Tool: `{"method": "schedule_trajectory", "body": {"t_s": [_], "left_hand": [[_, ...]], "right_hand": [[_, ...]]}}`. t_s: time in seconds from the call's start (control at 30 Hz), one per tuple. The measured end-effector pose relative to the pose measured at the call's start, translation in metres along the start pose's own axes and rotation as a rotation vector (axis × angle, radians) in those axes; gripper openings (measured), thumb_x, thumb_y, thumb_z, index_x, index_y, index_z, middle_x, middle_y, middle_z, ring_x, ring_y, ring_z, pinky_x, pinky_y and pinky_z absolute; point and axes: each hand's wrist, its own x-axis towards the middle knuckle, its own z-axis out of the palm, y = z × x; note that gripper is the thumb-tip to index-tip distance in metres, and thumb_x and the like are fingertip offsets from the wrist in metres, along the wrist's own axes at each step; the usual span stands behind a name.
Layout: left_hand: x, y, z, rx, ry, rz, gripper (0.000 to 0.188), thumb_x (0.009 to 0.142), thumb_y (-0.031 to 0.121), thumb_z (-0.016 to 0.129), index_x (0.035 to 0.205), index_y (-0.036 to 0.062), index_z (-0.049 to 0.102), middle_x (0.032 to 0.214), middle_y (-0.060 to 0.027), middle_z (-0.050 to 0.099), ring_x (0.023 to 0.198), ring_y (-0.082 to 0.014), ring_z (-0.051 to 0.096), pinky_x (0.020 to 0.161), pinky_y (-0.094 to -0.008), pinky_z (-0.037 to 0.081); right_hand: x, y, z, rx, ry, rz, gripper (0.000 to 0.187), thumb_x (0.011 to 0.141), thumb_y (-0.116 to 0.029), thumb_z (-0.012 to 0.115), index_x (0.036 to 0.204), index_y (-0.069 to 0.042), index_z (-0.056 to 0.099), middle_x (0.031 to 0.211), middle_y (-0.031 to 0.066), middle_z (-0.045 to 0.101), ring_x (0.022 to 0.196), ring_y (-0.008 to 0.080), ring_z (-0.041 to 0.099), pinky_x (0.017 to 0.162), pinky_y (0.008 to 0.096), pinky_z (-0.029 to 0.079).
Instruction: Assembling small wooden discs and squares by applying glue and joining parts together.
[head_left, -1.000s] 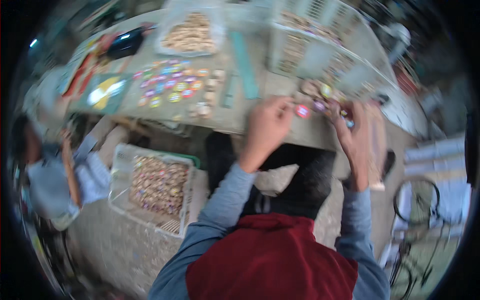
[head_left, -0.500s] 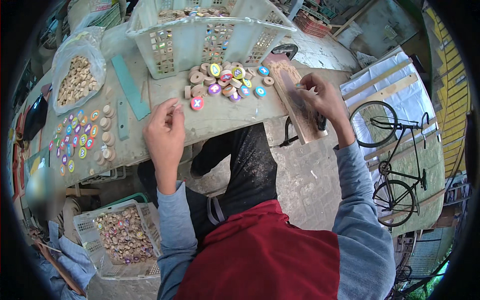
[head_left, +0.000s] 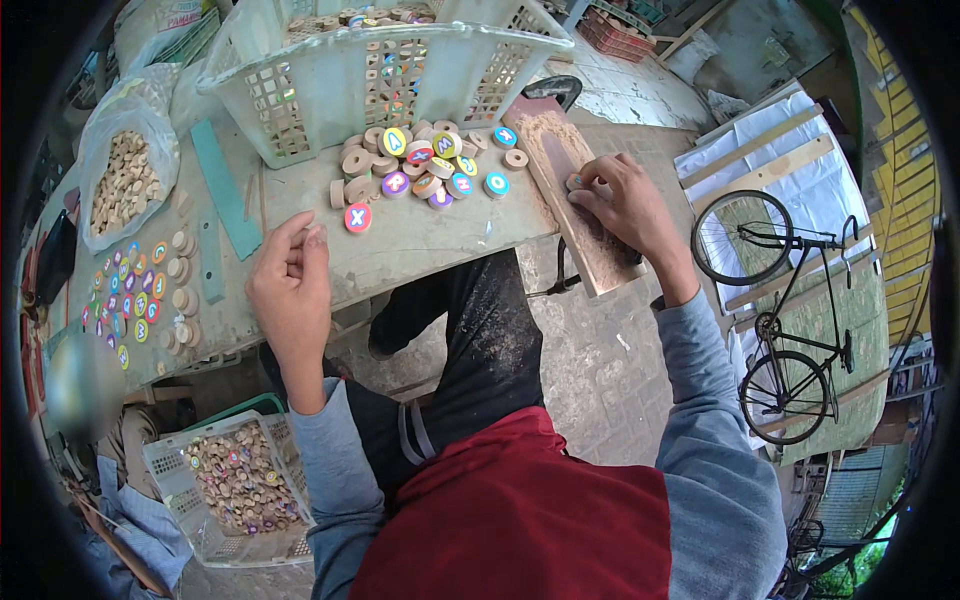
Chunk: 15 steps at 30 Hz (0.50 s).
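My right hand (head_left: 630,205) is closed on a small wooden disc (head_left: 573,182), only partly visible under the fingertips. It is down at the long wooden board (head_left: 545,150), which has a dark strip along its middle and is dusted with sawdust. Over the front edge of the table, my left hand (head_left: 290,290) hovers with fingers loosely curled, thumb and forefinger apart, and nothing seen between them. Ahead and right of it lies a pile of wooden discs (head_left: 358,190), some with coloured letter faces. A red-faced disc (head_left: 358,218) sits nearest.
Behind the pile stands a pale plastic crate (head_left: 340,70) of discs. At left are a clear bag (head_left: 105,225) of wooden pieces, a green strip (head_left: 225,190), coloured round letter pieces (head_left: 140,285) and stacked plain discs (head_left: 185,300). A second crate (head_left: 180,495) stands below; a bicycle (head_left: 790,330) is right.
My right hand has come down to the board with the wooden disc, its fingers lower and closer together. My left hand stays raised near the table edge. The whole view has shifted slightly.
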Motion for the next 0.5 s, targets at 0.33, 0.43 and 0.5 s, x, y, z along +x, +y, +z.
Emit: {"method": "schedule_trajectory", "body": {"t_s": [0.33,0.43,0.5], "left_hand": [[-0.001,-0.003,0.001,0.016,0.016,-0.002,0.02,0.092,0.013,0.066,0.109,0.0027,0.069,0.072,0.0002,0.061,0.062,-0.0053,0.049,0.057,-0.0227,0.041],[-0.002,-0.005,0.0,0.011,0.016,-0.012,0.02,0.092,0.014,0.066,0.108,0.0027,0.069,0.073,0.0003,0.061,0.063,-0.0052,0.05,0.057,-0.0224,0.041],[-0.002,-0.004,0.0,-0.003,0.014,-0.027,0.02,0.092,0.013,0.066,0.108,0.0027,0.069,0.072,0.0004,0.061,0.063,-0.0052,0.05,0.057,-0.0222,0.041]], "right_hand": [[0.004,0.01,-0.003,0.013,-0.078,-0.234,0.028,0.088,-0.01,0.062,0.115,-0.005,0.064,0.108,0.0124,0.061,0.099,0.0267,0.06,0.086,0.0373,0.049],[0.008,0.005,-0.006,0.018,-0.153,-0.13,0.03,0.088,-0.009,0.061,0.117,-0.005,0.063,0.105,0.0126,0.061,0.093,0.0269,0.061,0.081,0.0362,0.05],[0.008,0.001,-0.008,0.03,-0.158,-0.108,0.029,0.088,-0.01,0.061,0.117,-0.005,0.064,0.103,0.0124,0.061,0.092,0.0264,0.062,0.08,0.036,0.05]]}}
